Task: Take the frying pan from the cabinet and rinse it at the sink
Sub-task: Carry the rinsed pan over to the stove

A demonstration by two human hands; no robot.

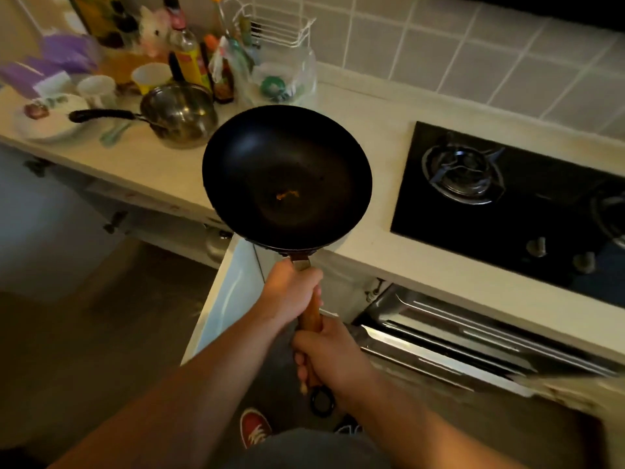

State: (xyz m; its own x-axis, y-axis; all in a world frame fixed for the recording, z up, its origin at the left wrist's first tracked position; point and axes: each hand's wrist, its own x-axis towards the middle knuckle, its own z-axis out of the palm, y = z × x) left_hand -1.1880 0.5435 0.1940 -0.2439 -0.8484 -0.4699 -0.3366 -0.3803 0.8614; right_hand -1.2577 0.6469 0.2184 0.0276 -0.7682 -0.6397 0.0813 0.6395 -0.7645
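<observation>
Both my hands grip the pan's handle, pan held out over the tabletop edge.

My left hand (291, 292) wraps the wooden handle (313, 314) just behind the pan (287, 174), fingers clenched round it; my right hand (329, 362) clasps the handle's end nearer me, forearms stretched forward side by side. The pan sits level, bowl up, left of the stove (507, 211), near the saucepan (179, 115) on the tabletop (372, 106).

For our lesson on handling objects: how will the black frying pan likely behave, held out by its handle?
The frying pan probably feels front-heavy: its wide bowl sits far beyond the wooden handle. Both the left hand and right hand grip it, suggesting weight. It looks rigid, unlikely to flex.
</observation>
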